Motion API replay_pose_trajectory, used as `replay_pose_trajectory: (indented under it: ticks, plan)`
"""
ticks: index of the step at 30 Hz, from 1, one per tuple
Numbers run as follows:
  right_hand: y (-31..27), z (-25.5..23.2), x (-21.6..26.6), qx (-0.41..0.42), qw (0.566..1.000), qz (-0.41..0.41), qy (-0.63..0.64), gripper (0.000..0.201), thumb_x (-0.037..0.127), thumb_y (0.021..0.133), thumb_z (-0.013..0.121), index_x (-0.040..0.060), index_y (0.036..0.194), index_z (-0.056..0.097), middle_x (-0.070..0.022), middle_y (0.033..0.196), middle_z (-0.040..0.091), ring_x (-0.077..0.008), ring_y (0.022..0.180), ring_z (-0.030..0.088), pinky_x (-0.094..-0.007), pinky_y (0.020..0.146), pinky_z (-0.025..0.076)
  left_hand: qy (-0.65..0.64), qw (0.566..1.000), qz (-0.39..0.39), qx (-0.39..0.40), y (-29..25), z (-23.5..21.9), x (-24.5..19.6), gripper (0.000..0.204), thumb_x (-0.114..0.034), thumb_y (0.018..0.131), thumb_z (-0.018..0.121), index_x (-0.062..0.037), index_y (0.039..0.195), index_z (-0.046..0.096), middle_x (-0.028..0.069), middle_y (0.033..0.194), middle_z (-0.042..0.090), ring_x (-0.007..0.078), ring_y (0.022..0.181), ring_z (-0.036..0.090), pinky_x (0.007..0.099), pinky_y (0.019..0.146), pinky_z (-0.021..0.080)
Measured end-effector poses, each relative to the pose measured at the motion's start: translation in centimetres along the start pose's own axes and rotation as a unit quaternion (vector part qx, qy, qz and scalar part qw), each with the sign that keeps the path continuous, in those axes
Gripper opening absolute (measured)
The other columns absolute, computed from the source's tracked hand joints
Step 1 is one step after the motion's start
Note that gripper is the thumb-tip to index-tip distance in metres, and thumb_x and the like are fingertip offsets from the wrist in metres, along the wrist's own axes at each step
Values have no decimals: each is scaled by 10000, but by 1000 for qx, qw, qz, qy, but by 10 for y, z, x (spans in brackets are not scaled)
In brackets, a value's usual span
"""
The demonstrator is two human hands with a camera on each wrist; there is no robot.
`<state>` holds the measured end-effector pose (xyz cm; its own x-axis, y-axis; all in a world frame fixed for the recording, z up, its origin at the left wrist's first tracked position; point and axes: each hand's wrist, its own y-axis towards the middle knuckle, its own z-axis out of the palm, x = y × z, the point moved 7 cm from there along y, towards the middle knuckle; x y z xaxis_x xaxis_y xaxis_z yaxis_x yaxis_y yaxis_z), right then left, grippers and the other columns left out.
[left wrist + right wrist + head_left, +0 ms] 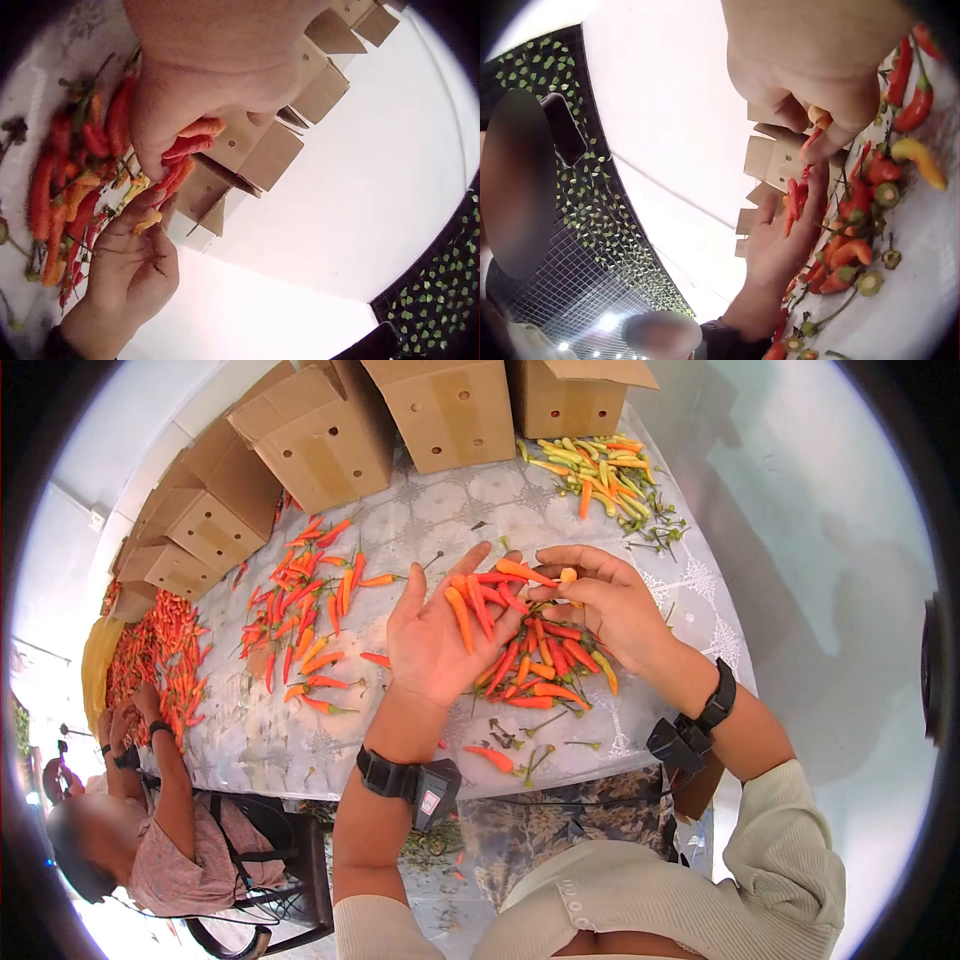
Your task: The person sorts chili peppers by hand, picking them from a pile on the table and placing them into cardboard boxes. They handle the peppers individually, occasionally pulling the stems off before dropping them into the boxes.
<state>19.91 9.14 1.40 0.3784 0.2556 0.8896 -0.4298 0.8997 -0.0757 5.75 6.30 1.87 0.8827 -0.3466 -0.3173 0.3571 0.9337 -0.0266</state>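
Note:
My left hand [428,648] is palm up over the table, its thumb and forefinger extended. Several red and orange chili peppers [462,618] lie across its palm and fingers. Just to the right, my right hand [618,610] pinches an orange chili pepper [819,117] between thumb and fingers, its rounded end poking out. Its fingertips are right at the left hand's fingers, where another orange pepper [522,571] lies. Under both hands is a pile of red, orange and yellowish chili peppers [545,660], many with green stems, partly hidden by the hands.
Loose red peppers [300,595] are spread to the left. Yellow-green peppers [600,468] and cut stems [660,525] lie at the back right. Cardboard boxes [445,415] line the far edge. Another person [190,810] sits at the left by a large red heap [150,650].

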Motion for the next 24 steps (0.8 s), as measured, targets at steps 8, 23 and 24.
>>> replay_pose_trajectory:
  ticks: [8,23,24]
  plan:
    - [1,1,5,32,998,-3,60,487,-94,789,417,-35,1272,439,-201,1228,515,-292,1102,576,-340,900,511,-1,1000,8,1,1,-8,-5,679,-521,965,261,-19,1422,243,226,1415,336,347,1256,394,473,1076,293]
    - [0,-1,1,-6,998,14,63,432,-21,883,450,5,1314,427,-187,1223,535,-256,1089,579,-335,900,501,8,1000,21,-12,0,-5,-7,691,-539,962,236,-40,1438,208,232,1450,274,360,1304,333,491,1085,267]
    - [1,-3,0,-4,996,19,89,446,-31,874,444,6,1318,425,-186,1219,539,-254,1098,573,-335,907,498,8,1000,21,-13,0,-5,-7,691,-539,961,236,-40,1438,207,233,1450,272,360,1303,333,492,1084,268]
